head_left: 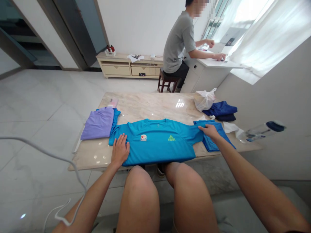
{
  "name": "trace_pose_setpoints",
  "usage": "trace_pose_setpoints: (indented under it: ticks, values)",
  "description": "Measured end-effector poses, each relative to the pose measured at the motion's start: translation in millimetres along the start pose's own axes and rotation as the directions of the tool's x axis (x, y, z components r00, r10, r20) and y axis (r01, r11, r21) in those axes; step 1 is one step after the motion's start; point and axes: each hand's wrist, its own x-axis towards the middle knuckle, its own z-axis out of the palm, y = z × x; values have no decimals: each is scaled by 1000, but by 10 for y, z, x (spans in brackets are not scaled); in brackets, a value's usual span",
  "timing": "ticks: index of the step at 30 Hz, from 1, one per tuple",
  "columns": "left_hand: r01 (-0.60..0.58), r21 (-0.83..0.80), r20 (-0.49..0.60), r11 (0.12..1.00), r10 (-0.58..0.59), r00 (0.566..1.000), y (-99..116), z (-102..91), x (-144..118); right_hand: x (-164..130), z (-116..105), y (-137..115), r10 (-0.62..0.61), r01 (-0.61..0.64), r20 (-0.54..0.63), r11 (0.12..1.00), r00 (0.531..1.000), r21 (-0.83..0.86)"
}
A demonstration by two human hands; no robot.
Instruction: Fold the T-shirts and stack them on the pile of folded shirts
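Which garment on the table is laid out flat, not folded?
The turquoise T-shirt with two chest logos, under both hands; the purple shirt and navy garment lie folded.

White walls (141,22), pale tiled floor (41,106), curtained window (262,32)

Bright daylight, wide-angle view

Light pours through the curtained window (264,35) at far right, blown out white; small glare spots shine on the table (155,105). Shadows are soft. Edges bend strongly, and the bottle (262,131) at right looks smeared.
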Motion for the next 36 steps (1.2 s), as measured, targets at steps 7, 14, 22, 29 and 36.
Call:
trace_pose_setpoints:
  ticks: [7, 14, 22, 29, 36]
  values:
    - [-2, -35, -2, 999, 1, 1000, 46, -36, 17, -395, -94, -423, -218, 199, 29, 815, 975, -544]
    - [11, -35, 7, 999, -10, 1000, 82, -58, 14, -748, 86, -1180, -351, 366, 148, 714, 925, -597]
    - [20, -36, 20, 999, -19, 1000, 90, -68, 0, -728, 736, -1045, -432, 419, 319, 901, 844, 113]
    - [23, -18, 55, 1000, -22, 998, 89, -84, 2, -805, 1396, -766, -618, 717, 393, 670, 681, -190]
    - [33, 74, 104, 997, -41, 994, 94, -69, 4, -617, 1710, -787, -559, 675, 395, 683, 729, -280]
